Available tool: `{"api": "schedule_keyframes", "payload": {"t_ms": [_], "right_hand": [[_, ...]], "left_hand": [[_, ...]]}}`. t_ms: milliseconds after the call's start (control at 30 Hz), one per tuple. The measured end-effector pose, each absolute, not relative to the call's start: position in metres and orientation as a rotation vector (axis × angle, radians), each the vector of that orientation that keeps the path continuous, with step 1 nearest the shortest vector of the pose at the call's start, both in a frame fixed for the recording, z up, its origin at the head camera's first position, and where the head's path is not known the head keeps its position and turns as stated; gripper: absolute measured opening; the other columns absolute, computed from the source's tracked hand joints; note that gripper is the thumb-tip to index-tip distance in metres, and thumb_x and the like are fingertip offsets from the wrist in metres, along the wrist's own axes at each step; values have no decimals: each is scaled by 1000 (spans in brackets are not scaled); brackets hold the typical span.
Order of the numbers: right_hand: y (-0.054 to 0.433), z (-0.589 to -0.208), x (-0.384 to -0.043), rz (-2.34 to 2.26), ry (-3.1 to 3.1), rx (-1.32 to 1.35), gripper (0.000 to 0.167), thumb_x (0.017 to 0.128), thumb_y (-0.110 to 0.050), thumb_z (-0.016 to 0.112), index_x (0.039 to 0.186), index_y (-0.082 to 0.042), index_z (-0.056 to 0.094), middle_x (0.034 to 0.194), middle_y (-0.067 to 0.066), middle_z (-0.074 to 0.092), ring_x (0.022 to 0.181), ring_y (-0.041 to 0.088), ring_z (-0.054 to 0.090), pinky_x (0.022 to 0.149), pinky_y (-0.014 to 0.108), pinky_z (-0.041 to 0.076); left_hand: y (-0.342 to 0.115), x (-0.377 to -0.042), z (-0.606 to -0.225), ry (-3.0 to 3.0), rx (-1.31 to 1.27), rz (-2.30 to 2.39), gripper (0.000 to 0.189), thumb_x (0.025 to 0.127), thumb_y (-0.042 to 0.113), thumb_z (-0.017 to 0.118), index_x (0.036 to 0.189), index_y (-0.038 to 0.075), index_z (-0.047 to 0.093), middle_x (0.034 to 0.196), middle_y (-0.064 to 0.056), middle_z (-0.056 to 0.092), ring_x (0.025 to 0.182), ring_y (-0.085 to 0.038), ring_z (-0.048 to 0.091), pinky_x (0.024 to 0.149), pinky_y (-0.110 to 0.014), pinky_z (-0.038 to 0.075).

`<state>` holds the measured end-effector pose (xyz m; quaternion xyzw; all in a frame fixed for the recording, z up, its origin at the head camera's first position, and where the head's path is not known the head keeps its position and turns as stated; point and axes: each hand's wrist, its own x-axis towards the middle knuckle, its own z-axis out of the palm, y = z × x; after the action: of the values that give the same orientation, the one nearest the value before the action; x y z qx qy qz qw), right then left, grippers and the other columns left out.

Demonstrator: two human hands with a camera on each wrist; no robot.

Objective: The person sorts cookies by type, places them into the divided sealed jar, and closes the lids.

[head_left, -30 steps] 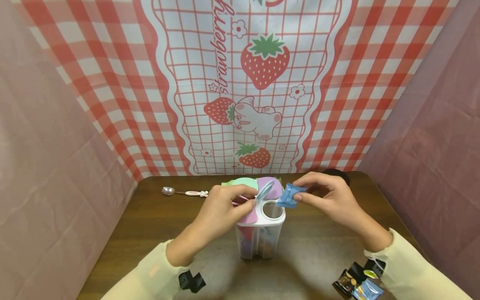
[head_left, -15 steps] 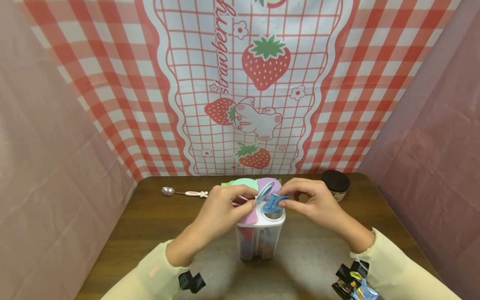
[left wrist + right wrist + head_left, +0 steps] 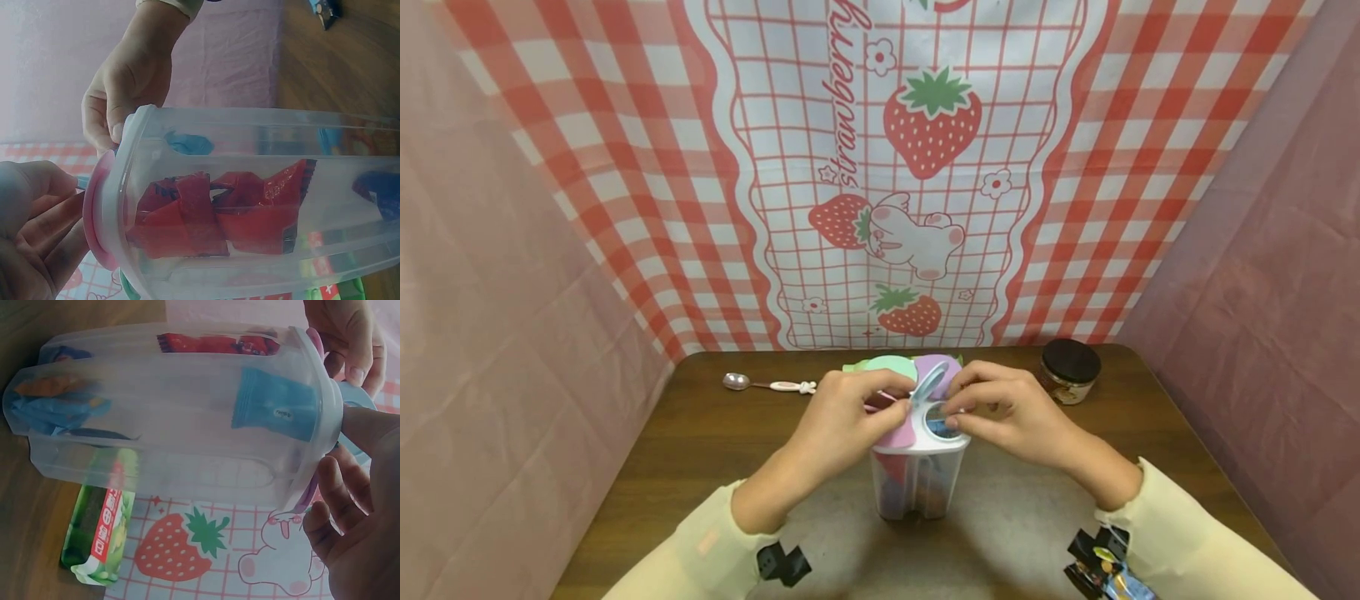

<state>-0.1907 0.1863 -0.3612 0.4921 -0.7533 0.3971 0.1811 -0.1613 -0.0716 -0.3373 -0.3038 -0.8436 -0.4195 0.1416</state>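
A clear plastic storage container [image 3: 917,492] with a white lid and round coloured caps stands upright on the table. My left hand [image 3: 842,421] pinches the raised light blue cap [image 3: 932,382] between thumb and fingers. The fingertips of my right hand [image 3: 1018,417] are right at the round opening under that cap. A blue packet [image 3: 278,403] is inside that compartment, just below the lid; I cannot tell whether the right fingertips still pinch its end. Red packets [image 3: 219,215] lie in the neighbouring compartment, and more blue wrappers [image 3: 59,409] rest at the bottom.
A spoon with a white handle [image 3: 790,387] lies at the back left. At the back right stands a jar with a black lid [image 3: 1070,362]. Small packets [image 3: 1123,583] lie near the front right, and a green package [image 3: 103,519] lies behind the container.
My right hand has moved left to the opening, and the blue packet it pinched has gone down through it into the compartment. The left hand has stayed on the cap.
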Motion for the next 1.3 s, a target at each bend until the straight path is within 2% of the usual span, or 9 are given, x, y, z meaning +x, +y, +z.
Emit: {"api": "schedule_keyframes", "payload": {"t_ms": [100,267,433,600,833,967,1300], "right_hand": [[187,-362,-189,1110,-2201,1352,24,84,-6,84,98,-24,79,105,-7,68,90,10,64,70,20,54],[187,-363,-189,1104,-2315,1315,17,88,-10,81,93,-26,77,105,-7,65,81,9,60,63,23,52],[189,-360,-189,1050,-2372,1325,9,91,-14,79,91,-24,79,107,-6,63,85,7,59,65,23,53],[193,-359,-188,1022,-2400,1364,5,95,-19,75,96,-22,79,111,-5,62,90,7,61,67,23,56],[210,-359,-183,1177,-2409,1330,17,93,-11,77,108,-19,77,117,-4,66,89,8,64,65,23,57],[231,-362,-182,1189,-2448,1253,27,91,-9,78,112,-25,74,116,-7,67,89,6,65,64,24,58],[302,-387,-169,1033,-2489,1050,44,81,2,83,110,-28,71,109,-10,70,85,4,66,63,18,54]], "left_hand": [[-71,-161,-337,-2438,-872,-1214,16,88,7,76,103,9,79,99,-4,79,83,-12,77,70,-15,59],[-71,-161,-337,-2436,-868,-1214,16,88,7,76,103,9,79,99,-4,79,82,-12,77,70,-16,59],[-71,-161,-337,-2436,-870,-1215,16,88,7,76,103,9,79,99,-4,79,82,-12,77,70,-15,59],[-71,-161,-336,-2437,-871,-1212,16,88,7,76,104,9,79,98,-3,79,83,-12,77,70,-16,59],[-70,-160,-336,-2443,-863,-1221,16,88,7,76,103,9,79,98,-3,79,83,-12,77,70,-17,60],[-71,-160,-337,-2436,-858,-1229,16,88,7,76,103,9,79,97,-2,80,82,-12,77,70,-16,60],[-71,-161,-337,-2435,-856,-1233,16,88,7,76,103,10,79,98,-2,79,82,-11,76,70,-16,59]]}}
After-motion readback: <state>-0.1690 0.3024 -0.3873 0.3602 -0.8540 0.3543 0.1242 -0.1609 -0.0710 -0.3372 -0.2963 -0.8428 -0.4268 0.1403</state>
